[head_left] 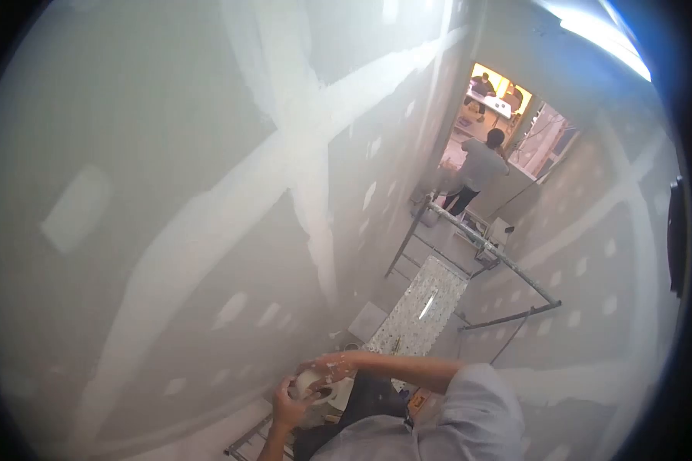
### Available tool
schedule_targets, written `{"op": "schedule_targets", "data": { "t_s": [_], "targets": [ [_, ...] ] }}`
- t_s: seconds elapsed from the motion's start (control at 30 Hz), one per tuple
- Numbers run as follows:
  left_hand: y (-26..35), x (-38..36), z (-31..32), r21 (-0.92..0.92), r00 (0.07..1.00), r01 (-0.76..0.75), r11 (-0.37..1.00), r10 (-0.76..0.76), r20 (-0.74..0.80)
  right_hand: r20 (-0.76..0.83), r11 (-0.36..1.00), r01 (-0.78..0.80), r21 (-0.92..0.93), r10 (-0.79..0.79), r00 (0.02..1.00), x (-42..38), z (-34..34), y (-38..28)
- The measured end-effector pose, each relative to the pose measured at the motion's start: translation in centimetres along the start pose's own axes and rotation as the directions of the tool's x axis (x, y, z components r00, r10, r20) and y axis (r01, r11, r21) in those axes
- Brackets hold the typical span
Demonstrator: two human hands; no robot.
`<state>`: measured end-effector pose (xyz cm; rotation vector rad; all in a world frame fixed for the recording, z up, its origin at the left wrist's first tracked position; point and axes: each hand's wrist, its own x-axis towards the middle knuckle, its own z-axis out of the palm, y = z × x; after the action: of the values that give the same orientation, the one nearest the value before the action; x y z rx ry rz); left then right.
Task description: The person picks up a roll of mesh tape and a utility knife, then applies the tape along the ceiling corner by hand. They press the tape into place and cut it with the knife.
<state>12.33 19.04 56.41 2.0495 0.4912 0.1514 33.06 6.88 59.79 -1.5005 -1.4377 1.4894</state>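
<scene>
At the lower middle of the head view, a small round whitish object, perhaps a roll of tape, is between my two hands. My left hand has its fingers wrapped round its near side. From the right, my right hand reaches over with its fingers bent against the same object; white smears mark the skin. Both hands are close to the plasterboard wall with its pale joint compound bands. Where exactly the fingertips touch is too small to tell.
A speckled scaffold plank stretches ahead below me, with a metal scaffold frame across its far end. Beyond, a person in grey stands by a doorway; more people sit past it. A bright ceiling light is at upper right.
</scene>
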Motion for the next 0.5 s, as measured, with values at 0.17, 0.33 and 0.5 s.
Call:
{"op": "schedule_targets", "data": {
  "t_s": [0.17,0.33,0.5],
  "targets": [
    [0.9,-3.3,-5.1,-0.119,0.971,-0.210,0.970,0.192,-0.145,-0.046,0.959,0.255,0.126,-0.251,0.967,-0.6,-0.5,-6.8],
    [-0.3,-9.6,-13.0,-0.636,0.958,0.216,0.741,-0.036,0.283,0.042,0.933,0.360,0.016,-0.360,0.932,-3.2,-3.4,-14.8],
    [3.6,-16.2,-20.7,-0.358,0.909,0.227,0.906,-0.065,0.411,-0.298,0.760,-0.198,-0.619,0.006,0.954,-10.7,-5.9,-25.5]
  ]
}}
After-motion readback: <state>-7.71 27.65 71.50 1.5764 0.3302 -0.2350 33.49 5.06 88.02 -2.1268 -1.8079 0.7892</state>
